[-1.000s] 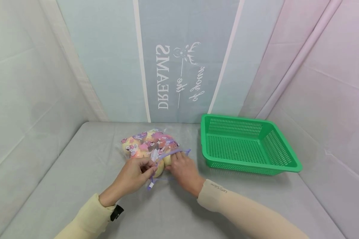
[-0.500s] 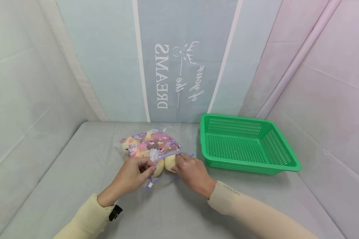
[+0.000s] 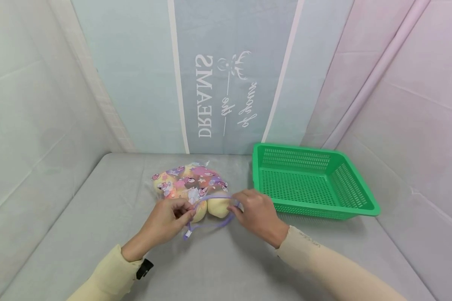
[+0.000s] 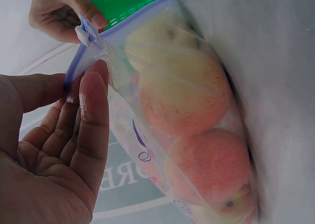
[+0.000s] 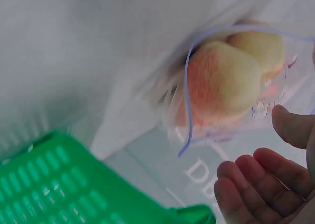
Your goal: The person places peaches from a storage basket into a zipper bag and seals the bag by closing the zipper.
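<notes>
A clear zip bag [image 3: 190, 182] with a colourful cartoon print and purple edging lies on the grey table. It holds several yellow and red peaches [image 4: 184, 96]; two peaches [image 5: 224, 79] sit by its gaping mouth. My left hand [image 3: 169, 221] pinches the bag's edge near the white slider [image 4: 87, 33], thumb against fingers. My right hand [image 3: 258, 213] hovers at the opposite end of the mouth. In the right wrist view its thumb and fingers [image 5: 275, 177] are spread apart, with nothing between them.
A green plastic basket [image 3: 316, 209] stands right of the bag, close to my right hand, with nothing in it. Pale cloth walls [image 3: 52, 104] enclose the table [image 3: 98, 200] at the back and sides.
My right hand has come out of the bag's mouth and moved right, leaving a peach just inside. The mouth now gapes wider. My left hand has kept its pinch on the edge.
</notes>
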`<action>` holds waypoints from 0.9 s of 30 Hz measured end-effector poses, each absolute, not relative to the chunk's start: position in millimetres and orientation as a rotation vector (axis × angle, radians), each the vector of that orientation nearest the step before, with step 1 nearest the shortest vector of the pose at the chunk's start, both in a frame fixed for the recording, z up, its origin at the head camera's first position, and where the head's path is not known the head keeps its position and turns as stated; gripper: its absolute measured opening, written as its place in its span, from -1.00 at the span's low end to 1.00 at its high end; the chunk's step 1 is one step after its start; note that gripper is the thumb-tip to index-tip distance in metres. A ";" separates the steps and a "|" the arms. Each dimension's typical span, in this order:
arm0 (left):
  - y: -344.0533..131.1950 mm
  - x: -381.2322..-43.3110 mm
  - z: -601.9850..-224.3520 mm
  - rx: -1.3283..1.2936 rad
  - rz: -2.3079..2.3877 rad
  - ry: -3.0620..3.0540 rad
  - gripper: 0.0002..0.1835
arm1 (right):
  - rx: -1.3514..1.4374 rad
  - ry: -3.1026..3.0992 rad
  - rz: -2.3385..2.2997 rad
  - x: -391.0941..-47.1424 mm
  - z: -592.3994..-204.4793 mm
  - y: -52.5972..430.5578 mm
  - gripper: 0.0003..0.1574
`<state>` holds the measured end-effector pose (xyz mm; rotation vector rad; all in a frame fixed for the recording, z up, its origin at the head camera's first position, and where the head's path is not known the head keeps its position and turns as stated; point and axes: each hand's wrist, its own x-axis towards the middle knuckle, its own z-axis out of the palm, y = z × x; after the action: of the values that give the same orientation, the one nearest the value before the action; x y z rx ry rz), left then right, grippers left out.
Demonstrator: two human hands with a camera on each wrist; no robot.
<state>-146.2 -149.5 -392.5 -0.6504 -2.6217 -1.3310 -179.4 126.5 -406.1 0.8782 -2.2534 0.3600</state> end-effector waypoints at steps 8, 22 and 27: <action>-150.8 -145.8 -392.1 -0.652 -1.334 -2.625 -0.79 | 0.905 -2.191 0.098 -191.1 -408.0 135.9 -0.83; -151.4 -140.8 -392.3 -0.655 -1.306 -2.624 -0.82 | 0.847 -2.287 -0.367 -204.0 -424.2 131.2 -0.89; -150.9 -138.3 -393.7 -0.664 -1.282 -2.627 -0.88 | 0.859 -2.277 -0.362 -205.3 -425.5 131.5 -0.87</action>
<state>-138.3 -150.9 -393.7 -0.6641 -2.6270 -1.2816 -205.3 131.5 -425.5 0.8594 -2.2774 -0.3616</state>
